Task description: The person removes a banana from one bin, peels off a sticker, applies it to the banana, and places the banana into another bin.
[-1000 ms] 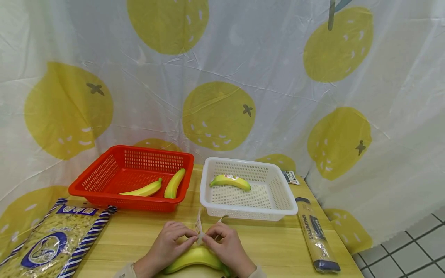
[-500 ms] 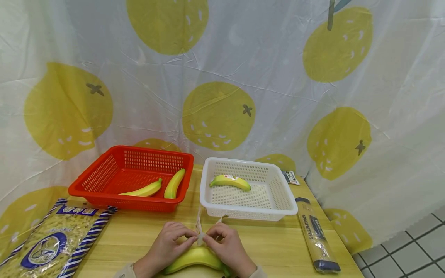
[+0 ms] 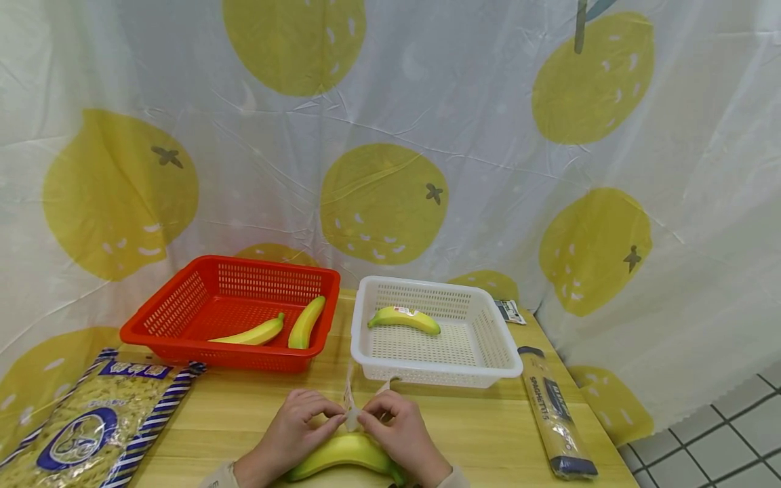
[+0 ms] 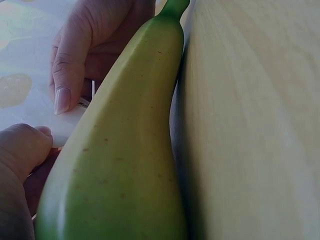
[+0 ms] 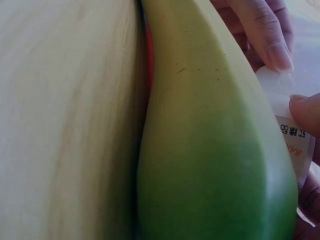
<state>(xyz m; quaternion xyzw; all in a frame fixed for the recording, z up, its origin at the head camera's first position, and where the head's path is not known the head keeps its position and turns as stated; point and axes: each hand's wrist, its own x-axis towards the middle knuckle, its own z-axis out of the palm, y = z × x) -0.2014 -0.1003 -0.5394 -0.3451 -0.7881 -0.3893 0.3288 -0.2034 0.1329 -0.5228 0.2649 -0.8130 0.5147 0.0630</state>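
- On the near part of the wood-grain worktop point(image 3: 476, 434), left hand point(image 3: 299, 427) and right hand point(image 3: 398, 427) pinch a label strip point(image 5: 299, 145) just beyond a banana point(image 3: 342, 452).
- Farther left, red basket point(image 3: 244, 356); farther right, white basket point(image 3: 427, 371).
- Behind, lemon-print curtain point(image 3: 488, 203); right, tiled floor point(image 3: 702, 447).
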